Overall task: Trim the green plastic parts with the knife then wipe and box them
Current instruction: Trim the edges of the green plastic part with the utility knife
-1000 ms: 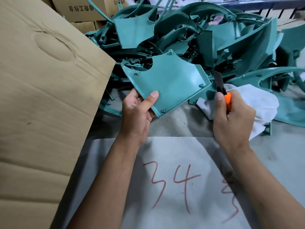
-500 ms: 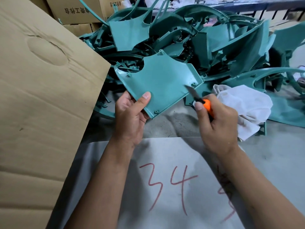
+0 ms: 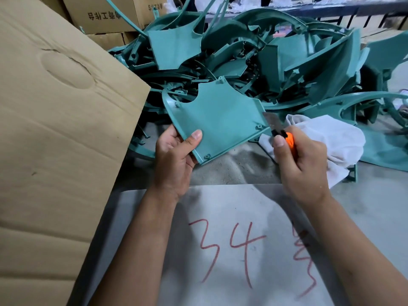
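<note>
Trimming in hand; items listed near to far.

Grey sheet, lower centre: marked 34 in red, under my forearms.

My left hand, centre: thumb on the face, fingers curled behind, gripping the green plastic part by its lower left corner, tilted.

My right hand, centre right: fingers wrapped round the orange knife, blade at the part's right edge near the corner boss; contact judged likely.

White cloth: bunched behind the right hand.

Cardboard box flap: left of frame.

Pile of green parts: upper centre, untrimmed by my guess.

Next: draw the blade along the edge, then wipe.
</note>
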{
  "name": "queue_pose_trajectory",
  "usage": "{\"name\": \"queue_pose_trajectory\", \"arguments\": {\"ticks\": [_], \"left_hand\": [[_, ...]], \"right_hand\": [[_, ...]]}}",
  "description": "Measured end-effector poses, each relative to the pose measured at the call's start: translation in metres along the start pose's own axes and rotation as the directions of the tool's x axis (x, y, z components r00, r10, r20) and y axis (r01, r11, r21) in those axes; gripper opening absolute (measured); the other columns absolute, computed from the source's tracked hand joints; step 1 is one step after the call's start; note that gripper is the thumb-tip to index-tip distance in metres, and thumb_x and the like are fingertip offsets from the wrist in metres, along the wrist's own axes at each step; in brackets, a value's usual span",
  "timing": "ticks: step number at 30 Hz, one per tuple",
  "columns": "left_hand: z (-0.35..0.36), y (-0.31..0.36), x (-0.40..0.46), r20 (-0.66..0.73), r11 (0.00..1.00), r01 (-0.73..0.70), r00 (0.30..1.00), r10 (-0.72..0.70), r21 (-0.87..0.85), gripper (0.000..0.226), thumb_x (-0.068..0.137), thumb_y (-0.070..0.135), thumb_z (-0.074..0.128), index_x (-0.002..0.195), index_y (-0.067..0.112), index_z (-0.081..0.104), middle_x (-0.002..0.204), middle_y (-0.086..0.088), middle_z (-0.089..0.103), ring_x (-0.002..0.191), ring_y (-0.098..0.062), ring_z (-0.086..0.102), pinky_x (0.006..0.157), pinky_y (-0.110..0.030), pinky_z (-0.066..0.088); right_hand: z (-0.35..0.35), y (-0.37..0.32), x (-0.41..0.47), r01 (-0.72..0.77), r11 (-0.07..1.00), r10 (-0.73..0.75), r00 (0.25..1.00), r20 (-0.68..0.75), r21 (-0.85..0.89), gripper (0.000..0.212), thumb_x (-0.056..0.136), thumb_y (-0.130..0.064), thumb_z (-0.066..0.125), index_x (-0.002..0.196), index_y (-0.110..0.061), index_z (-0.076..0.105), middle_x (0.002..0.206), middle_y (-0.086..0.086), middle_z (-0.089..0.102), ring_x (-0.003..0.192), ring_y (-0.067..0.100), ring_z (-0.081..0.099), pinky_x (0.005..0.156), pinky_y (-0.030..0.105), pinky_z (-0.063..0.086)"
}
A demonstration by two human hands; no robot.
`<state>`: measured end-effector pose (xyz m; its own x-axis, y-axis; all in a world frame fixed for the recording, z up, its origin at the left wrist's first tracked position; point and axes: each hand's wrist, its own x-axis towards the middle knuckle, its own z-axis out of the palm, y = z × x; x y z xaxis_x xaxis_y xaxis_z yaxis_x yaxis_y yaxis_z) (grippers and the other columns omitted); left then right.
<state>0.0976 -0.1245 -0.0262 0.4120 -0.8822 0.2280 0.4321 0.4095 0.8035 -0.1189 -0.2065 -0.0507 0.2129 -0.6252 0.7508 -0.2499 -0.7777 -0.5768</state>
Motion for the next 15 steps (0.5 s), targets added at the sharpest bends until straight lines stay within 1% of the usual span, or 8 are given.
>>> {"name": "queue_pose_trajectory", "arguments": {"ticks": [2,4,5,7,9,12,13,15], "left_hand": [[-0.003,0.0,0.001,-0.012,1.0,0.004,1.0,-0.004,0.021,0.04,0.09,-0.001,0.059,0.13,0.0,0.059,0.122,-0.016,0.071,0.113,-0.032,0.069,0.09,-0.043,0.06],[-0.007,0.001,0.002,-0.017,0.999,0.006,1.0,-0.006,0.045,0.041,0.089,0.0,0.059,0.13,0.001,0.059,0.122,-0.015,0.071,0.112,-0.031,0.069,0.094,-0.044,0.059],[-0.008,0.002,0.002,-0.016,0.998,0.002,1.0,-0.001,0.061,0.042,0.087,0.001,0.06,0.129,0.002,0.06,0.121,-0.015,0.072,0.112,-0.03,0.068,0.097,-0.045,0.058],[-0.009,0.003,0.002,-0.011,0.995,-0.013,1.0,0.014,0.096,0.043,0.085,0.003,0.061,0.128,0.003,0.061,0.12,-0.013,0.073,0.113,-0.03,0.068,0.1,-0.047,0.056],[-0.009,0.003,0.002,-0.011,0.991,-0.025,1.0,0.027,0.131,0.044,0.084,0.002,0.061,0.128,0.002,0.06,0.119,-0.013,0.073,0.113,-0.031,0.068,0.1,-0.048,0.056],[-0.011,0.003,0.001,-0.006,0.977,-0.052,0.998,0.054,0.208,0.043,0.083,0.001,0.062,0.126,0.001,0.06,0.118,-0.015,0.073,0.111,-0.032,0.068,0.101,-0.051,0.054],[-0.012,0.003,0.001,-0.002,0.971,-0.062,0.998,0.065,0.231,0.042,0.083,0.0,0.063,0.125,0.002,0.061,0.118,-0.017,0.072,0.11,-0.034,0.068,0.101,-0.053,0.054],[-0.016,0.004,0.002,0.016,0.961,-0.077,0.997,0.076,0.266,0.039,0.083,0.0,0.064,0.122,0.003,0.062,0.119,-0.02,0.071,0.108,-0.036,0.068,0.099,-0.055,0.054]], "right_hand": [[0.0,0.005,0.001,-0.031,0.998,0.031,1.0,-0.007,-0.057,0.041,0.107,-0.028,0.052,0.073,-0.006,0.046,0.056,0.002,0.04,0.054,0.015,0.039,0.052,0.024,0.029],[-0.002,0.009,0.003,-0.09,0.992,0.088,0.996,-0.031,-0.093,0.04,0.107,-0.028,0.052,0.072,-0.009,0.043,0.057,-0.005,0.036,0.055,0.009,0.036,0.054,0.023,0.028],[-0.003,0.01,0.004,-0.102,0.99,0.099,0.994,-0.04,-0.095,0.041,0.107,-0.028,0.052,0.072,-0.011,0.041,0.058,-0.006,0.035,0.056,0.007,0.034,0.054,0.022,0.027],[-0.005,0.01,0.003,-0.069,0.996,0.067,0.997,-0.037,-0.055,0.041,0.107,-0.027,0.052,0.072,-0.011,0.04,0.058,-0.003,0.034,0.056,0.007,0.032,0.054,0.021,0.025],[-0.005,0.006,0.002,0.015,1.0,-0.015,1.0,0.013,-0.018,0.038,0.107,-0.027,0.052,0.073,-0.011,0.044,0.057,-0.004,0.036,0.053,0.008,0.035,0.053,0.02,0.026],[0.0,0.005,0.001,0.073,0.996,-0.067,0.992,0.104,-0.059,0.037,0.105,-0.03,0.055,0.074,-0.012,0.048,0.056,-0.005,0.039,0.052,0.014,0.04,0.05,0.025,0.03],[0.001,0.006,0.001,0.066,0.991,-0.054,0.992,0.111,-0.112,0.037,0.105,-0.032,0.055,0.074,-0.012,0.048,0.056,-0.005,0.039,0.052,0.015,0.041,0.05,0.029,0.031],[0.0,0.01,0.002,0.013,0.974,-0.001,0.999,0.054,-0.228,0.037,0.104,-0.034,0.055,0.073,-0.016,0.048,0.055,-0.006,0.039,0.052,0.016,0.041,0.052,0.035,0.033]]}}
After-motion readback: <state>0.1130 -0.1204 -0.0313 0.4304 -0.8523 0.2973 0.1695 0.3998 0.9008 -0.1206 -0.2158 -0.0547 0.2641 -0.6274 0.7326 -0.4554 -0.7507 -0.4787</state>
